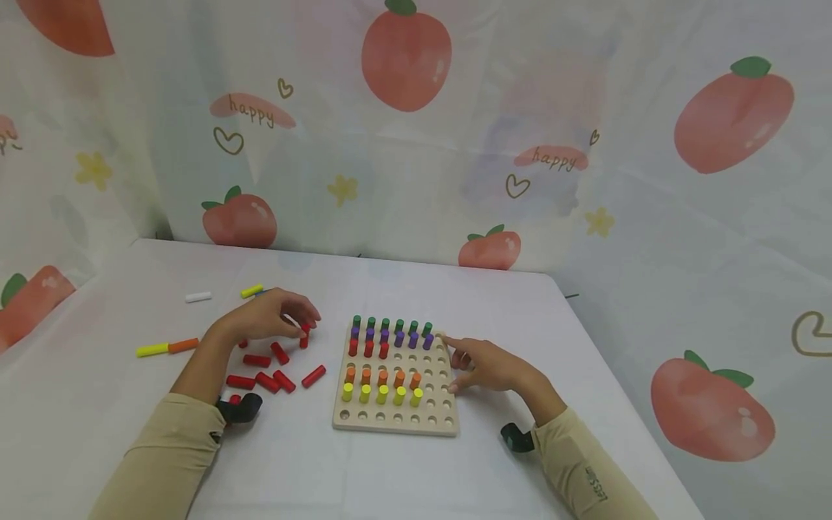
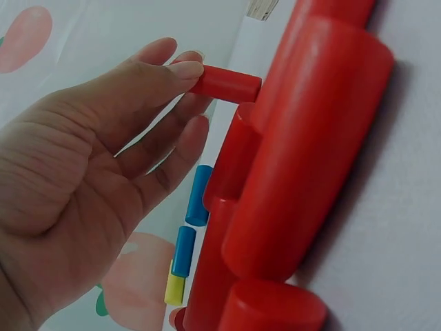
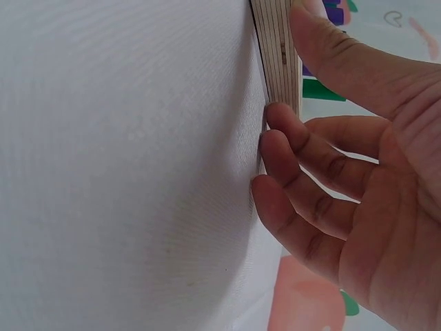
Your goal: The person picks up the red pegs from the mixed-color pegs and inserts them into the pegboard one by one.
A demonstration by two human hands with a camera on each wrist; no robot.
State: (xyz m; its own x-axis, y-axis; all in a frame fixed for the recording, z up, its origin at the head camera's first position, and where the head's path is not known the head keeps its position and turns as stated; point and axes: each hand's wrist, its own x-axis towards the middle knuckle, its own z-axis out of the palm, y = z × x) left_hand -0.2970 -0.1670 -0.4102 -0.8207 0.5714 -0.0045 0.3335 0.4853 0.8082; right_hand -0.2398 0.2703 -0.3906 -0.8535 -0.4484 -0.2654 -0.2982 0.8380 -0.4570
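My left hand [image 1: 269, 315] pinches a red peg [image 2: 231, 84] between thumb and fingertips, over the left part of the table. Several loose red pegs [image 2: 310, 145] lie scattered around and below it. To the right is a wooden pegboard [image 1: 396, 424] with rows of green, purple, red, orange and yellow pegs standing in its holes. The red row [image 1: 368, 349] has three pegs at its left end. My right hand [image 1: 490, 365] rests at the board's right edge, thumb and fingertips touching its side, the other fingers loosely bent against the tablecloth.
Farther left lie a yellow peg [image 1: 152, 350] and an orange peg [image 1: 183, 346] end to end. A white peg [image 1: 198, 297] and another yellow peg [image 1: 252, 290] are toward the back, with blue pegs [image 2: 200, 196] near the left hand. A fruit-printed curtain [image 1: 416, 159] surrounds the table.
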